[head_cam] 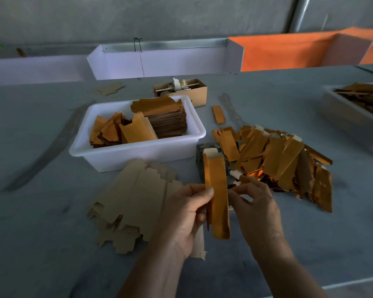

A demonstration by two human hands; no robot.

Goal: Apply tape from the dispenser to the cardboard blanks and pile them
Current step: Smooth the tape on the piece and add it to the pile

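Taping step: my left hand point(187, 211) and right hand point(253, 203) pinch a folded gold blank point(218, 201) upright, near the dispenser point(202, 160). Next, I judge, drop it on the right pile point(278, 160).

Beside one white tub point(138, 153), two hands point(187, 214) point(254, 203) are seen, one cardboard box point(194, 91), and three heaps of blanks point(274, 155) point(134, 203) point(166, 117).

Glossy gold-foil cardboard blank point(218, 190), matt brown card sheets point(136, 201), smooth white plastic tub point(138, 153).
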